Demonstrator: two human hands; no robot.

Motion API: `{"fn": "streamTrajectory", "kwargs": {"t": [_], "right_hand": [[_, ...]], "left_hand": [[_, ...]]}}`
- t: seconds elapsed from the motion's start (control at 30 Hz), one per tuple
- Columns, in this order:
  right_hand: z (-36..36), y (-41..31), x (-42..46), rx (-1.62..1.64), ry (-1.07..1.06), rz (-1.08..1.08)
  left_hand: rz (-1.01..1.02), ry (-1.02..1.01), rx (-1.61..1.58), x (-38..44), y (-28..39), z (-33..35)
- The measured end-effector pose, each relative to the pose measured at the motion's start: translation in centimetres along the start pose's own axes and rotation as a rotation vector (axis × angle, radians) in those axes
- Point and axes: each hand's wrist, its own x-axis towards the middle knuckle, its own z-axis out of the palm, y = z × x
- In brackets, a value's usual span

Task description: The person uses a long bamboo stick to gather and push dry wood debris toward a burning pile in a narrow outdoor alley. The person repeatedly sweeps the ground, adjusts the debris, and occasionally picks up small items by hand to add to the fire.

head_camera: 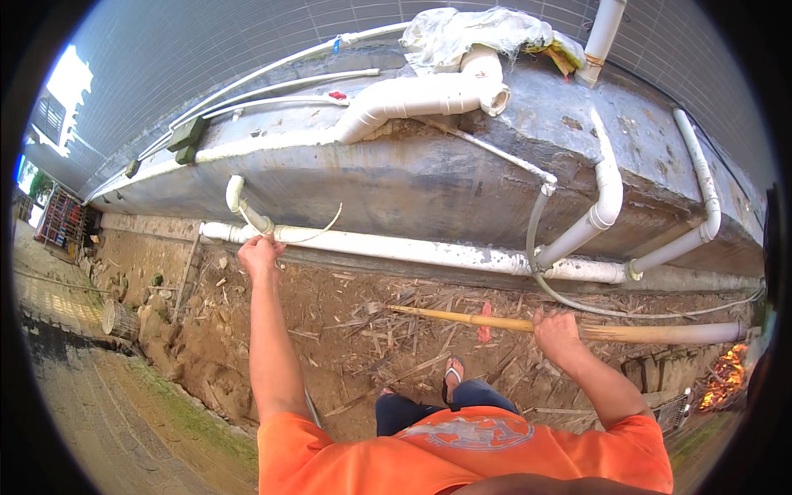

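Note:
My left hand (261, 252) pinches a thin pale strip (322, 230) in front of the long white drain pipe (396, 246). One end of the strip curves up to the right, and another part lies against the short elbow pipe (236, 193); I cannot tell whether it is tied there. My right hand (557, 334) is closed around a bamboo pole (649, 333). Yellowish and thin towards the left, the pole grows thicker and paler to the right. Its thick end lies near a fire (725, 377) at the right rim.
A concrete ledge (383, 167) runs along the tiled wall, carrying a wide white pipe (421, 96). A grey hose (538, 247) hangs down by the drain pipe. Bamboo scraps (427, 322) litter the soil. A basket (120, 318) lies at the left, and a metal grate (673, 411) sits beside the fire.

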Motion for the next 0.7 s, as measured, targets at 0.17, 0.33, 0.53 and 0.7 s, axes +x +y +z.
{"fn": "streamTrajectory", "kwargs": {"t": [0.17, 0.33, 0.53, 0.7], "right_hand": [[3.0, 0.5, -5.3, 0.152, -0.096, 0.036], [4.8, -1.9, -7.2, 0.226, -0.163, 0.030], [6.2, 0.2, -12.7, 0.312, -0.197, 0.216], [6.6, 0.3, -15.0, 0.384, -0.160, 0.247]], "left_hand": [[0.013, -0.103, -0.108, -1.3, 3.8, 3.8], [0.060, -0.240, -0.225, -3.6, 9.6, 6.6], [-0.017, -0.607, -0.232, -13.6, 6.1, 14.0], [-0.256, -0.818, -0.210, -24.9, -0.5, 22.2]]}}
